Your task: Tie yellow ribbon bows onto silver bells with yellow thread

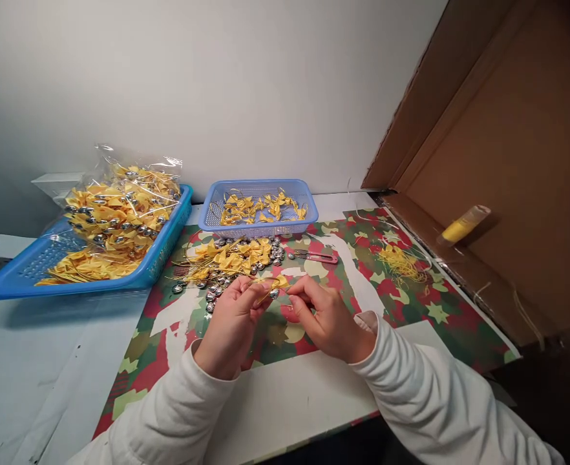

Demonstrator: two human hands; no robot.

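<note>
My left hand [236,323] is closed, pinching a yellow ribbon bow [280,282] on a thin cord. A small silver bell [274,293] hangs just under the bow, between my hands. My right hand [326,316] is closed too, thumb and forefinger pressed together close to the bell. What those fingertips hold is too fine to make out, perhaps a thread. Beyond my hands lies a pile of yellow bows [239,256] with cords, mixed with loose silver bells [212,297]. Red-handled thread snips [318,257] rest right of the pile.
A pale blue basket [258,227] of bows stands at the back. On the left, a bigger blue basket [166,248] carries a clear bag [125,200] of bows with bells. Yellow thread scraps [404,261] lie right, near a yellow tube [464,225] by the cardboard wall [503,161].
</note>
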